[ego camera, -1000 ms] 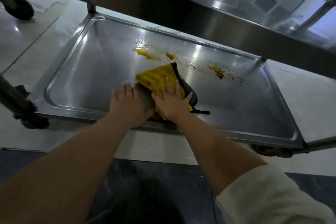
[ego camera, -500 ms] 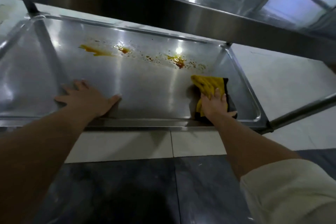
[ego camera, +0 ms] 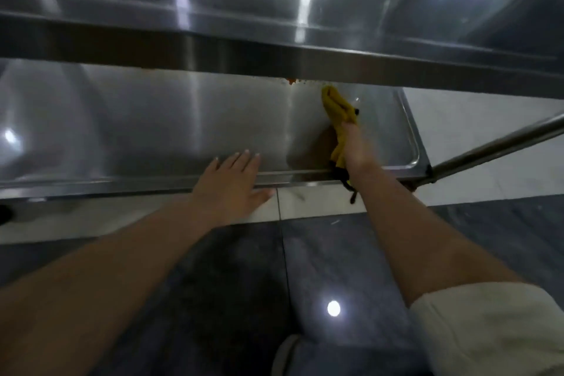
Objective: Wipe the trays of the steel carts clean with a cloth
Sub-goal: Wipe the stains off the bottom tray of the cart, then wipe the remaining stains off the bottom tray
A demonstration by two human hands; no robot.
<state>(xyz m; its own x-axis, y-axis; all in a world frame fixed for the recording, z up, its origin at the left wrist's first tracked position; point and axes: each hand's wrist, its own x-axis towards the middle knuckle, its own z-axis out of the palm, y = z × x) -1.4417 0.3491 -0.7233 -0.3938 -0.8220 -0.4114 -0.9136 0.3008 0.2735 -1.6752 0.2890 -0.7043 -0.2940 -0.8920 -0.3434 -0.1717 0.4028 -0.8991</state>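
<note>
My right hand (ego camera: 355,146) kept its grip on the yellow cloth (ego camera: 337,110): the hand lay on top of the cloth and seemed to pinch it, but the fingers were hidden from me, so I could not say exactly how they curled. The cloth reached forward from the hand toward the far side of the lower tray (ego camera: 152,119), and a dark strap of it hung over the near rim of the tray, down toward the floor (ego camera: 305,201). My left hand (ego camera: 233,180) held nothing; its fingers were straight and spread, and it rested flat on the near rim, a little apart from the right hand. The cloth was in the right part of the tray, close to the right corner but not touching the side wall. Just beyond its tip I saw orange stains (ego camera: 291,80), small spots at the far edge, half covered by the upper shelf (ego camera: 274,55) of the cart. I judged that the near and middle part of the tray was already clean, because the steel there looked bare and shiny, though the picture was blurred. What remained, I think, was the strip of stains at the back, and how far it ran under the shelf I could not see.
</note>
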